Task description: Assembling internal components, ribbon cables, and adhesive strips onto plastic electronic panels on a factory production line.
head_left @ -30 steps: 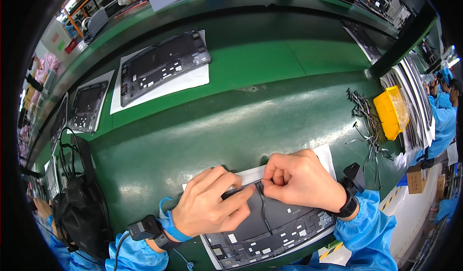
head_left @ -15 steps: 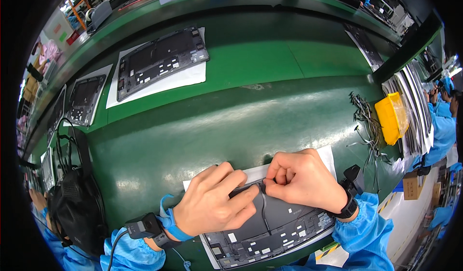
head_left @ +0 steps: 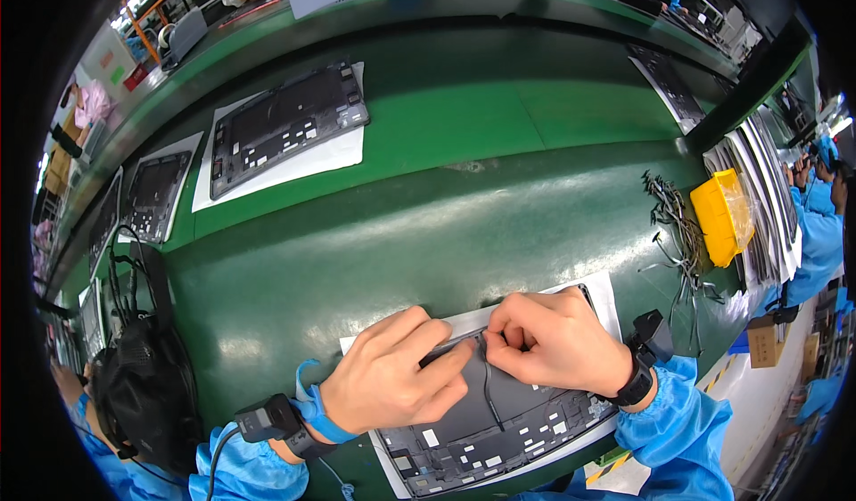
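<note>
A dark housing panel [head_left: 522,416], shaped like a tablet's back cover, lies on a white sheet [head_left: 604,298] at the near edge of the bench. A thin black cable [head_left: 489,394] runs down its middle from the far edge. My right hand [head_left: 557,340] is closed in a pinch at the cable's far end; the fingertips partly hide that end. Just left of the cable, my left hand [head_left: 392,376] rests over the panel. Its forefinger reaches toward the cable, and its thumb stands apart from that finger.
Another panel [head_left: 290,122] lies on white paper at the far left, with more beyond it. A black bag [head_left: 143,385] sits at left. On the right are a bundle of dark cables [head_left: 678,225], a yellow bin [head_left: 720,216] and stacked sheets [head_left: 767,198]. Co-workers are farther off.
My right hand's pinch has shifted slightly left, uncovering more of the panel's far right corner. My left hand stays almost in place.
</note>
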Demonstrator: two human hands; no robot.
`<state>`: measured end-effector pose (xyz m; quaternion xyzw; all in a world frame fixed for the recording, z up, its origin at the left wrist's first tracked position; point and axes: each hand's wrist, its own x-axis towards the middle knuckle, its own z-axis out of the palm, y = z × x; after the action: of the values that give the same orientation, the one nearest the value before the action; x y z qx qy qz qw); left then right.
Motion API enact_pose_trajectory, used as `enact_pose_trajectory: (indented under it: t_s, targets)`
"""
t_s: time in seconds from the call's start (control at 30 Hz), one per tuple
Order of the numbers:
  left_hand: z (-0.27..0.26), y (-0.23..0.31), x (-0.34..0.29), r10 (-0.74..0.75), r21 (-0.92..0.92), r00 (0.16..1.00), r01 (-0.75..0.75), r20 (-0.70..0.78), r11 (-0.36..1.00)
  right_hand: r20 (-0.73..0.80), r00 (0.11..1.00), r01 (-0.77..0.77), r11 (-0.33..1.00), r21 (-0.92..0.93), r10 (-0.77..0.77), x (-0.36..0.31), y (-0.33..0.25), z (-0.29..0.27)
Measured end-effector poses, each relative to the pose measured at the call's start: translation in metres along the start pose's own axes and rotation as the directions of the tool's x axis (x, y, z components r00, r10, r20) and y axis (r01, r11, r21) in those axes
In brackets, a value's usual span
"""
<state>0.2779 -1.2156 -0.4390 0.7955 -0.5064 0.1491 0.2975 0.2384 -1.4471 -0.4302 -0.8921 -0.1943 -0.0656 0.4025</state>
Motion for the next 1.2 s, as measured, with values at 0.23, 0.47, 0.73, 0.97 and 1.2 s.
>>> enact_pose_trajectory:
  t_s: [0.23,0.47,0.73,0.97,1.2]
  targets:
    - [0.006,0.0,0.007,-0.095,-0.112,0.995,0.095,0.007,0.989,-0.112,0.953,0.264,0.952,-0.153,-0.283,0.004,0.014,-0.013]
    - [0.014,-0.002,0.018,-0.284,-0.22,0.956,0.294,0.079,0.93,-0.084,0.971,0.227,0.974,0.009,-0.226,0.001,0.038,-0.01]
    - [0.022,0.015,0.029,-0.306,-0.034,0.949,0.31,0.075,0.95,-0.047,0.964,0.262,0.965,0.006,-0.261,0.003,0.047,-0.011]
    - [0.036,0.017,0.031,-0.205,0.075,0.978,0.203,0.024,0.976,-0.056,0.954,0.295,0.955,-0.023,-0.296,0.001,0.055,-0.012]
    - [0.04,0.021,0.034,-0.227,0.074,0.974,0.228,-0.012,0.971,-0.05,0.95,0.307,0.951,-0.024,-0.308,0.002,0.056,-0.017]
